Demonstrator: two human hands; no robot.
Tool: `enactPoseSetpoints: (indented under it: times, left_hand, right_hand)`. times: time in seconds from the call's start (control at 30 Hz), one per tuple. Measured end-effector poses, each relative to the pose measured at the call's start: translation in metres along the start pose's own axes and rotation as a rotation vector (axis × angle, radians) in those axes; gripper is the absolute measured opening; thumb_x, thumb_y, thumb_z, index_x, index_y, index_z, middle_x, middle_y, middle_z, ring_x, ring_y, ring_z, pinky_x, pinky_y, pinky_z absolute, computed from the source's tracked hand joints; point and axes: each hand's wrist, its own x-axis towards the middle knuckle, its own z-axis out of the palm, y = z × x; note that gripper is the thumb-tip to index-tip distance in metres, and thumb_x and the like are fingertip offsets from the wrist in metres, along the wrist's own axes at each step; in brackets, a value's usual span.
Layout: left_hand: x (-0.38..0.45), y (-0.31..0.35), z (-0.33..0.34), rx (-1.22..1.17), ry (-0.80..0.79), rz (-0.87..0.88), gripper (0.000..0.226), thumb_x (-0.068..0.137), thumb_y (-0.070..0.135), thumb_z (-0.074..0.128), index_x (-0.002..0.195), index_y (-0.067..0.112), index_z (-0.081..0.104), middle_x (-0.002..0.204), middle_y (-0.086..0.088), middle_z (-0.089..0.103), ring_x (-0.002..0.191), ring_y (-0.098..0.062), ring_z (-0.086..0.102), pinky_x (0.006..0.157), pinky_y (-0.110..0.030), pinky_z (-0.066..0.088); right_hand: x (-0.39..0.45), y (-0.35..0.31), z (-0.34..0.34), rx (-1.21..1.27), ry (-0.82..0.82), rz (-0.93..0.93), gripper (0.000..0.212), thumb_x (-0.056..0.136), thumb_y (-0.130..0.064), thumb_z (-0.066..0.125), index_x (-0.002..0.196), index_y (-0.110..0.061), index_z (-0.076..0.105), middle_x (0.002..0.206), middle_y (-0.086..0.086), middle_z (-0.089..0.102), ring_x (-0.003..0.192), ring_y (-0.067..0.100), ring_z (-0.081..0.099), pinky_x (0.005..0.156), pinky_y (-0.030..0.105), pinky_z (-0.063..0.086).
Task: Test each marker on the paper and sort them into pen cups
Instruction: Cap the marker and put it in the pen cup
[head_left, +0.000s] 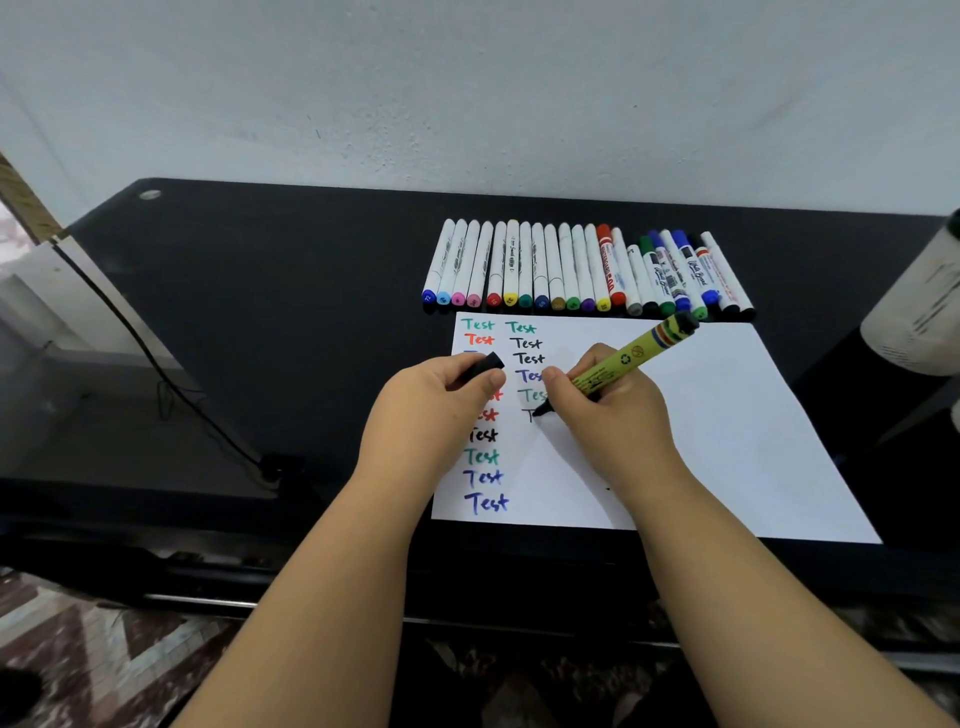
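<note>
My right hand (608, 400) grips a yellow-green marker (631, 358) with its black tip down on the white paper (727, 426), beside a started black letter. The paper carries two columns of the word "Test" in green, red, black and blue. My left hand (431, 400) rests at the paper's left edge and pinches the marker's black cap (485, 364). Behind the paper lies a row of several capped markers (582, 270), most white-barrelled with coloured ends.
The black table (291, 291) stands against a pale wall. A white cylindrical container (919, 306) stands at the right edge. A black cable (171, 374) runs down the table's left side to a small clip. Patterned floor shows below the front edge.
</note>
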Motion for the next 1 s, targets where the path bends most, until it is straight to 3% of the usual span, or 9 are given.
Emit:
enactPoseSetpoints:
  times: [0.23, 0.67, 1.0]
  left_hand:
    - [0.0008, 0.0004, 0.0013, 0.014, -0.003, 0.001, 0.034, 0.09, 0.041, 0.057, 0.124, 0.034, 0.059, 0.079, 0.028, 0.048, 0.073, 0.009, 0.045, 0.058, -0.013, 0.033]
    - [0.0003, 0.0007, 0.0015, 0.007, -0.011, -0.009, 0.035, 0.09, 0.041, 0.057, 0.124, 0.035, 0.058, 0.079, 0.028, 0.048, 0.073, 0.009, 0.047, 0.058, -0.013, 0.033]
    - [0.0009, 0.0002, 0.002, 0.024, -0.024, 0.001, 0.035, 0.09, 0.041, 0.056, 0.125, 0.036, 0.057, 0.08, 0.026, 0.048, 0.073, 0.008, 0.046, 0.057, -0.013, 0.032]
  right_hand:
    - [0.0001, 0.0014, 0.001, -0.043, 0.012, -0.012, 0.035, 0.088, -0.027, 0.063, 0.064, -0.014, 0.041, 0.053, -0.002, 0.042, 0.046, 0.007, 0.04, 0.046, 0.017, 0.031]
    - [-0.0029, -0.0029, -0.0009, -0.054, 0.03, -0.01, 0.034, 0.089, -0.025, 0.06, 0.066, -0.011, 0.04, 0.056, 0.001, 0.041, 0.052, 0.013, 0.04, 0.052, 0.026, 0.032]
    - [-0.0019, 0.0001, -0.001, -0.031, 0.094, 0.004, 0.033, 0.089, -0.024, 0.059, 0.066, -0.013, 0.038, 0.056, 0.0, 0.041, 0.051, 0.013, 0.038, 0.045, 0.017, 0.029]
